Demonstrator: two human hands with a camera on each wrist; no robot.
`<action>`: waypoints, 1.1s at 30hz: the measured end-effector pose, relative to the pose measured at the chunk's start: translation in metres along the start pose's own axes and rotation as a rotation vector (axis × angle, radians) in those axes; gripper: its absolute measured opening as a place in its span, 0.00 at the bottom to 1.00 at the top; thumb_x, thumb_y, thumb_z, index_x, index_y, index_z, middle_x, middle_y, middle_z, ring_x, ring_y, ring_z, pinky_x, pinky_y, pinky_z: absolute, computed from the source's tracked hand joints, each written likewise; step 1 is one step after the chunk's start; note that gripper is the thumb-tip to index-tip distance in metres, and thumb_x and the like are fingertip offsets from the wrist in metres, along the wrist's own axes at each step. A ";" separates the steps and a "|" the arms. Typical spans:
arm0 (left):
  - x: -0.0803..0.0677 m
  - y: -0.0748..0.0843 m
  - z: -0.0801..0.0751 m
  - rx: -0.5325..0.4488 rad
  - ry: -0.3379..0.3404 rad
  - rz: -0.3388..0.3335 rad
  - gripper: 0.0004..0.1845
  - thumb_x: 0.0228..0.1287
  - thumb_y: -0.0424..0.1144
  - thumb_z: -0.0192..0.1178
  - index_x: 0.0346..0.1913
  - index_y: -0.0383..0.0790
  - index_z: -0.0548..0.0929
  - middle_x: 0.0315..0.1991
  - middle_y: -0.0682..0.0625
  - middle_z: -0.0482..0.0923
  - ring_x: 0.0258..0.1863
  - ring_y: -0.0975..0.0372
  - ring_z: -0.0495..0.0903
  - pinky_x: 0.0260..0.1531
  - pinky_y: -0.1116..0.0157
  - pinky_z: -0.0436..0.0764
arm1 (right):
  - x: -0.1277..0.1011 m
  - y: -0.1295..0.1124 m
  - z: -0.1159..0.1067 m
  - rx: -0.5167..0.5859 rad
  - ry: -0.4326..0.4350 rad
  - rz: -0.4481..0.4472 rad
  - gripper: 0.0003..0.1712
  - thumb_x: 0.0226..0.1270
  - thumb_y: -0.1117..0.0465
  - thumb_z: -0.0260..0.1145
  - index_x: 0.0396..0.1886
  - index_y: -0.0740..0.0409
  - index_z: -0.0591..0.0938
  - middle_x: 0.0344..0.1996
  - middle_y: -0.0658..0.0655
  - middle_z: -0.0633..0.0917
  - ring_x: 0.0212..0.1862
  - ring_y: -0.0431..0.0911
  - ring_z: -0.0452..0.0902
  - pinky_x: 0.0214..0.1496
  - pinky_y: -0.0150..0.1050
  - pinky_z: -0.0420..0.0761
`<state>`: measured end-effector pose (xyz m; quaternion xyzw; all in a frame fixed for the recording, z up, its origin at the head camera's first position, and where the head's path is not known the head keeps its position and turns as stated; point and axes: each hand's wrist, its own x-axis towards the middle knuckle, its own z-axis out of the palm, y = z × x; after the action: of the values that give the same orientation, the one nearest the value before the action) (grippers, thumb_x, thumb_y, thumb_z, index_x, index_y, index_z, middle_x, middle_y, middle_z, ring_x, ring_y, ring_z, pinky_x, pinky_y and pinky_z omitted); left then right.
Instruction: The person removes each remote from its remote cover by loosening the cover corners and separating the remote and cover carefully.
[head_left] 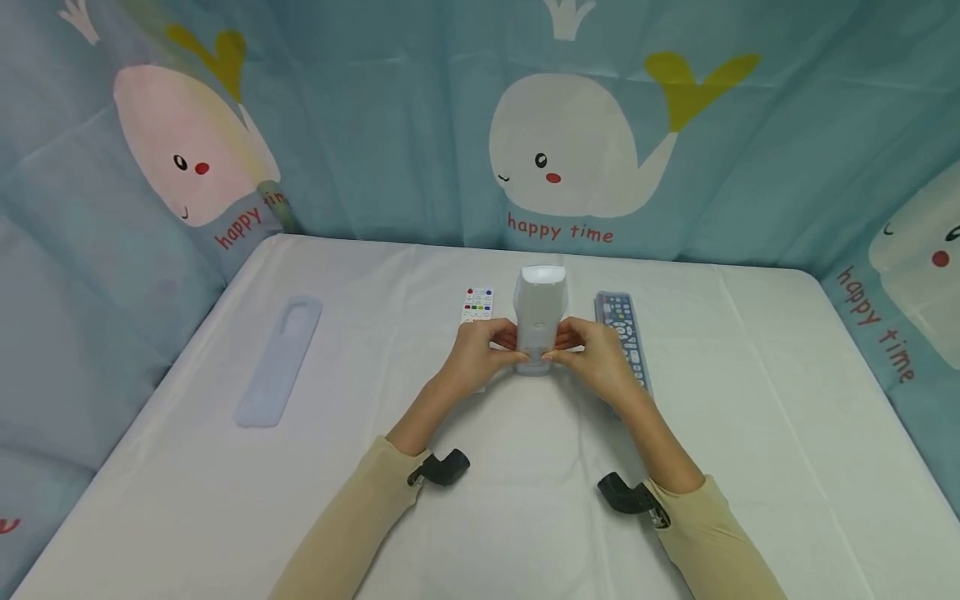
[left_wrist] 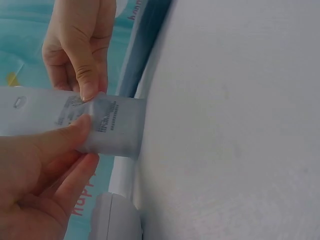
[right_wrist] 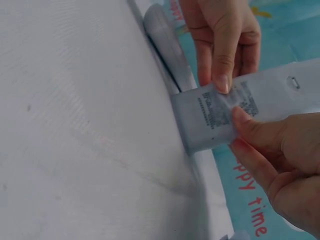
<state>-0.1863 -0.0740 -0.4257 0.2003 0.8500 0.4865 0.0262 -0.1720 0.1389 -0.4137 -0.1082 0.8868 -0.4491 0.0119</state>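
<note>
Both hands hold a white remote control (head_left: 540, 312) upright, its back with a small slot facing me and its lower end at the tabletop. A translucent cover surrounds it, flaring a little near the top in the head view. My left hand (head_left: 483, 354) pinches the left edge low down, and my right hand (head_left: 594, 357) pinches the right edge at the same height. In the left wrist view, both thumbs press on the back over a printed label (left_wrist: 107, 117), which shows blurred through the cover. The remote's front is hidden.
Left on the white table (head_left: 750, 417) lies an empty translucent remote cover (head_left: 277, 375). Behind my left hand is a white remote with coloured buttons (head_left: 477, 305). A grey remote with many buttons (head_left: 624, 329) lies beside my right hand, partly covered by it. Whale-print curtains (head_left: 405, 142) surround the table.
</note>
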 end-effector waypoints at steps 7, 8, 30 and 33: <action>-0.001 -0.001 0.000 -0.074 0.006 -0.002 0.17 0.59 0.28 0.77 0.51 0.30 0.89 0.48 0.40 0.90 0.46 0.52 0.90 0.50 0.62 0.88 | -0.002 -0.003 -0.003 0.040 0.000 -0.018 0.17 0.63 0.70 0.78 0.50 0.71 0.85 0.49 0.68 0.89 0.52 0.61 0.89 0.55 0.54 0.88; -0.001 0.000 -0.001 -0.085 0.012 -0.001 0.17 0.59 0.28 0.77 0.52 0.30 0.89 0.48 0.40 0.90 0.46 0.52 0.90 0.50 0.61 0.88 | -0.003 -0.004 -0.004 0.042 0.003 -0.027 0.18 0.63 0.70 0.78 0.50 0.71 0.85 0.50 0.68 0.89 0.52 0.61 0.89 0.55 0.54 0.88; -0.003 0.013 -0.005 -0.135 0.056 0.020 0.17 0.63 0.31 0.75 0.55 0.32 0.88 0.49 0.41 0.90 0.45 0.53 0.90 0.51 0.58 0.87 | -0.005 -0.010 -0.013 0.049 -0.002 -0.061 0.19 0.64 0.71 0.77 0.53 0.70 0.84 0.52 0.69 0.88 0.51 0.62 0.89 0.52 0.55 0.89; -0.003 0.015 -0.006 -0.130 0.052 0.019 0.18 0.63 0.30 0.75 0.55 0.32 0.88 0.49 0.41 0.89 0.45 0.53 0.89 0.51 0.58 0.87 | -0.005 -0.012 -0.015 0.039 -0.007 -0.054 0.19 0.64 0.71 0.77 0.53 0.69 0.84 0.52 0.68 0.88 0.51 0.62 0.89 0.52 0.54 0.89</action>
<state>-0.1800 -0.0739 -0.4105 0.1937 0.8151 0.5458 0.0125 -0.1667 0.1443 -0.3955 -0.1335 0.8745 -0.4663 0.0048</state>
